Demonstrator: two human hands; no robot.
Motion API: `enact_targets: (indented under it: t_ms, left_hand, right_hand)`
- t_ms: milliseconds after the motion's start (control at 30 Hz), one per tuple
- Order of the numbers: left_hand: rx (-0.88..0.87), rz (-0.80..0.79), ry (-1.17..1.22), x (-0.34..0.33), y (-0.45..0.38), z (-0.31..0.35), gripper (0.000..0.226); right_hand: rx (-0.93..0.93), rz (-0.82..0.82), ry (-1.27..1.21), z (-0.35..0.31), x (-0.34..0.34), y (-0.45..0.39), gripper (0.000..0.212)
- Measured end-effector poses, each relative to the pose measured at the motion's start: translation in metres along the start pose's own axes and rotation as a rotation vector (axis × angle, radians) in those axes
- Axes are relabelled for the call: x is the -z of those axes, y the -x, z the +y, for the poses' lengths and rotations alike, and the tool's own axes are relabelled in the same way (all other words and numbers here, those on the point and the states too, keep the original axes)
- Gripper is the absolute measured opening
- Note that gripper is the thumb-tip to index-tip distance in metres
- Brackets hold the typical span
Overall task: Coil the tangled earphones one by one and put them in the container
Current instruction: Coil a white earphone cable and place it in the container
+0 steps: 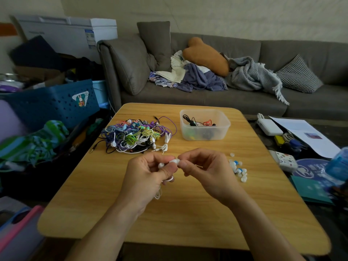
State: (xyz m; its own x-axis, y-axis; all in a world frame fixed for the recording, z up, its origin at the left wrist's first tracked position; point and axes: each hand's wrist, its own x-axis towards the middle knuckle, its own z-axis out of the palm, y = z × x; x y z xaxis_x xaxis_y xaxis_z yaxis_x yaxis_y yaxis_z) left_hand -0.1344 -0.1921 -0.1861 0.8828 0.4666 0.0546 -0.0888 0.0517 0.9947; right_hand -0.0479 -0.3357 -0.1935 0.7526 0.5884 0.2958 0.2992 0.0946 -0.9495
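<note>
Over the middle of the wooden table (188, 213) both hands meet around one white earphone (172, 161). My left hand (146, 173) grips its buds and cord, and the white cord hangs below the palm. My right hand (205, 170) pinches the earbud's tip between thumb and fingers. A tangled pile of earphones (135, 135) in purple, green, yellow and white lies at the back left of the table. The clear plastic container (205, 127) stands at the back right with black and orange earphones inside.
Several loose white and blue ear tips (238, 168) lie on the table right of my hands. A grey sofa (244, 95) with clothes runs behind the table. A blue basket (50, 102) and clutter stand left; papers, a charger and a bottle (337, 166) sit right.
</note>
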Motion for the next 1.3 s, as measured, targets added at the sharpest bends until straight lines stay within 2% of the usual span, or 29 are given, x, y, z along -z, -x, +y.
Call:
enact_targets:
  t_ms: [133,233,367,467,533,600,667,833,1000,1100,1200,1300]
  left_hand:
    - [0.054,-0.02,0.038,-0.003,0.001,0.001,0.019]
    - [0.189,-0.058,0.139,-0.001,0.002,0.003,0.026]
    - [0.392,-0.196,0.27,0.005,0.003,0.008,0.003]
    - [0.401,-0.215,0.261,0.006,0.004,0.008,0.01]
    - [0.319,-0.178,0.2,0.002,0.007,0.01,0.003]
    - [0.195,-0.137,0.109,0.0,0.007,0.009,0.015]
    - [0.032,-0.103,0.007,-0.002,0.005,0.006,0.01]
    - [-0.287,-0.018,-0.294,0.0,0.0,-0.003,0.027]
    - [-0.461,0.0,-0.396,0.003,-0.004,-0.007,0.034]
    - [-0.476,0.042,-0.418,0.001,-0.003,-0.007,0.03]
    - [-0.41,0.153,-0.381,-0.003,0.002,-0.004,0.025]
    - [-0.145,0.171,-0.158,-0.004,0.003,0.0,0.01]
  right_hand:
    - [0.034,0.002,0.068,0.0,0.001,0.001,0.004]
    - [0.087,-0.02,0.119,0.0,0.002,0.001,0.009]
    - [0.14,-0.103,0.117,-0.004,0.005,0.001,0.011]
    - [0.067,-0.126,0.048,-0.007,0.005,0.002,0.008]
    - [-0.099,-0.128,-0.107,-0.011,0.004,0.003,0.008]
    - [-0.346,-0.117,-0.373,-0.01,0.002,0.004,0.008]
    - [-0.504,-0.076,-0.561,-0.009,-0.001,0.003,0.011]
    - [-0.602,-0.076,-0.649,-0.007,-0.004,0.001,0.013]
    - [-0.663,-0.074,-0.752,-0.003,-0.008,0.003,0.024]
    - [-0.556,-0.049,-0.638,-0.002,-0.009,0.005,0.035]
    - [-0.281,0.035,-0.326,0.0,-0.016,0.004,0.035]
    - [-0.077,0.143,0.014,0.006,-0.021,0.0,0.017]
